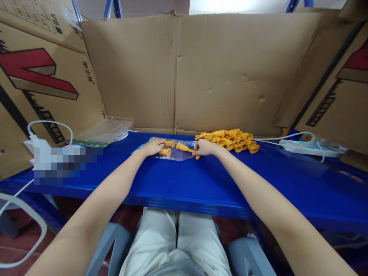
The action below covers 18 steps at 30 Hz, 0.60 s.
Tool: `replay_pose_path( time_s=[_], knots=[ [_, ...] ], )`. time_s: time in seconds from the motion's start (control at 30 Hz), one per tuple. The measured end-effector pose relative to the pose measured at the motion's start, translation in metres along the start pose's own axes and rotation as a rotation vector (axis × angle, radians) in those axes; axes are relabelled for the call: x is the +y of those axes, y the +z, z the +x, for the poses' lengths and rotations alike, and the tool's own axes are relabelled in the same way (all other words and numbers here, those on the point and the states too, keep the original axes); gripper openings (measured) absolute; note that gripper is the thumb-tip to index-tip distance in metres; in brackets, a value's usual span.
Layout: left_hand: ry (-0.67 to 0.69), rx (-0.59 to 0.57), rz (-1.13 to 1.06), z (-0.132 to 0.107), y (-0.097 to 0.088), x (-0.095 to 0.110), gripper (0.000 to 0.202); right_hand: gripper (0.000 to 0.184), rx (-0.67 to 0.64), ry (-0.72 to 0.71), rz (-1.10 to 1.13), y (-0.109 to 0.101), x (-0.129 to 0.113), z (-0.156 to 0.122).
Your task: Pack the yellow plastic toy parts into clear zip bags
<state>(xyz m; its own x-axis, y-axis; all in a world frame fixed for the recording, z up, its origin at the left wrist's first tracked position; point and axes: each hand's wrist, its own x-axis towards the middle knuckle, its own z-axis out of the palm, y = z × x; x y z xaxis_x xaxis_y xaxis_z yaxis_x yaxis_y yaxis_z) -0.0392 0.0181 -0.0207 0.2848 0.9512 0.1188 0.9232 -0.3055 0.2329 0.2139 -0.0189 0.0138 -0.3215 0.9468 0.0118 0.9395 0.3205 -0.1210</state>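
Now the right fingers (197,147) hold an orange piece (182,147) by its slim end.

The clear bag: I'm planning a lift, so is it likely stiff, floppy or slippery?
The clear bag is probably floppy, since its film looks thin and wrinkled. Its shine suggests it may be slippery. The orange pieces on or in it could shift if tilted.

The bare left arm (113,189) and right arm (253,188) reach toward the far side, converging. The left hand (153,147) lies palm down, its grip hard to read; the right hand (204,147) bends inward, closed in a pinch.
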Motion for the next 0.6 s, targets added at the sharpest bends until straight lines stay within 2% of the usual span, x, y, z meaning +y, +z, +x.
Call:
replay_pose_path(
  time_s=[0.07, 0.2, 0.37, 0.47, 0.6],
  knots=[
    [0.006, 0.001, -0.007, 0.000, 0.000, 0.000, 0.057, 0.006, 0.003, -0.001, 0.023, 0.002, 0.000, 0.001],
    [-0.002, 0.014, -0.002, 0.000, 0.000, -0.001, 0.057, 0.008, 0.112, -0.005, 0.044, 0.003, -0.004, 0.001],
    [0.009, 0.039, -0.032, 0.002, 0.001, -0.003, 0.053, 0.016, 0.244, 0.101, 0.041, 0.002, -0.013, -0.002],
    [0.017, 0.068, -0.059, 0.003, 0.001, -0.004, 0.048, 0.019, 0.254, 0.153, -0.006, 0.003, -0.019, -0.005],
    [0.022, 0.087, -0.081, 0.001, 0.000, -0.003, 0.046, 0.023, 0.255, 0.155, -0.063, 0.006, -0.025, -0.007]
  ],
)
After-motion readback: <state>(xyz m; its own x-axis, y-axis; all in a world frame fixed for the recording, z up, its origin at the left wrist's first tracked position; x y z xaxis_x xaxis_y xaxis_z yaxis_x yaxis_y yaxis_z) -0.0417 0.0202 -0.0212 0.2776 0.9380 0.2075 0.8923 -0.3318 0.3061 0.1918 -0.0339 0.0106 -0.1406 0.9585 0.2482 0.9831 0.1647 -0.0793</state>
